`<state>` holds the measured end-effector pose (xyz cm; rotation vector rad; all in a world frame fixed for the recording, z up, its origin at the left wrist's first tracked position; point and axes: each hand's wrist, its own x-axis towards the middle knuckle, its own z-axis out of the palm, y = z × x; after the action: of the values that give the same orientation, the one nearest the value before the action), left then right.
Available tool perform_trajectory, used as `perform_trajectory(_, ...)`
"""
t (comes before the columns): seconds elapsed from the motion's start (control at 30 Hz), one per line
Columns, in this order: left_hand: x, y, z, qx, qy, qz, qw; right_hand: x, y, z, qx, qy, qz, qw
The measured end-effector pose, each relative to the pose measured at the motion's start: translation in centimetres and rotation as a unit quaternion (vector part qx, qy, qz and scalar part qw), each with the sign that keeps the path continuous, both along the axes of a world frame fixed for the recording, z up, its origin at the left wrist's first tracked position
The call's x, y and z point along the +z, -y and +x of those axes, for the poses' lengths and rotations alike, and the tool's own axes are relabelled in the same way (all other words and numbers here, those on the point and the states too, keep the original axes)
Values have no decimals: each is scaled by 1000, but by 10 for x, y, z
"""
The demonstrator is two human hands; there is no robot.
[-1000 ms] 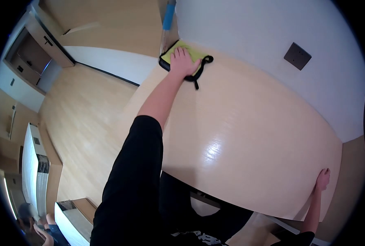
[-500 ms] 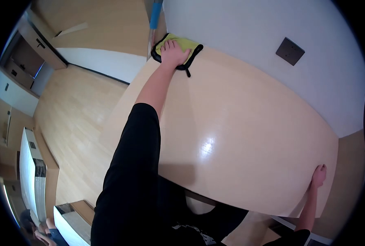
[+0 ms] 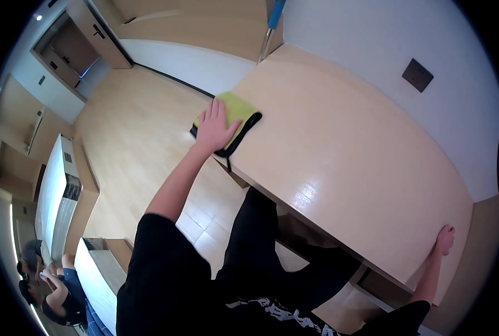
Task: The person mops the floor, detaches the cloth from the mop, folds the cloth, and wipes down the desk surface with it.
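My left hand (image 3: 213,130) lies flat with its fingers spread on a yellow-green cloth (image 3: 237,115) with black edging. The cloth is at the left end of the light wooden tabletop (image 3: 328,140), partly over its edge, with a black loop hanging down. At the far right end of the tabletop, my right hand (image 3: 445,239) rests with its fingers curled. Whether anything is in that hand is hidden.
A blue-handled pole (image 3: 275,15) leans in the far corner by the wall. A dark socket plate (image 3: 417,75) is on the wall. Plastic-wrapped mattresses (image 3: 56,196) and seated people (image 3: 59,291) are at the lower left. An open door (image 3: 99,35) stands at the upper left.
My left hand and the cloth have moved from the far corner toward me, to the tabletop's left near edge. My right hand has stayed at the right end. The view has shifted.
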<state>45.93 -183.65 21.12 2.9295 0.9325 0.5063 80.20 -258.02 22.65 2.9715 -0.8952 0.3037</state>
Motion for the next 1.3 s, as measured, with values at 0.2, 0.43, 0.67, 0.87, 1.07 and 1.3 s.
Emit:
perform_trajectory(0.2,3,52,-74,-27,20,-14,999,-8,10,-2,20,-9,-13,1000)
perform_trajectory(0.43,18,63,-25,-106,-47,-11,993,-18,24,14,16,-11,-34,999)
perform_trajectory(0.67,0,41,114,-127,-7,26,992,-6,13,5,13,-29,-15,999)
perform_trajectory(0.87,-6,42,240,-48,-5,0,999,-22,35,9,30,13,-16,999)
perform_trajectory(1.07,-4,46,343,60,-24,-12,998,-28,44,1,34,28,-10,999)
perform_trajectory(1.3,-5,50,391,90,7,-24,996,-18,22,-7,9,18,-22,1000)
